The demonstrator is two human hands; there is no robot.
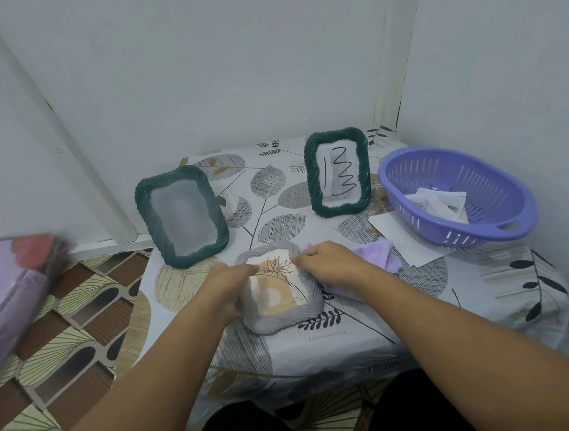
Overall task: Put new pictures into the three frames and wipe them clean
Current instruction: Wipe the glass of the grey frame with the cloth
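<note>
A grey ribbed frame (286, 313) lies flat at the table's front, with a flower picture (279, 284) in it. My left hand (229, 287) grips its left edge. My right hand (328, 263) pinches the picture's upper right corner. Behind on the left, a dark green frame (181, 217) stands leaning with a blank grey pane. A second green frame (338, 172) stands at the back right and shows a black squiggle drawing. A purple cloth (377, 252) lies crumpled right beside my right hand.
A purple plastic basket (456, 193) with loose papers sits at the right, partly on a white sheet (402, 239). The leaf-patterned tablecloth (356, 339) covers a small table in a wall corner. A purple bag (11, 294) lies on the tiled floor to the left.
</note>
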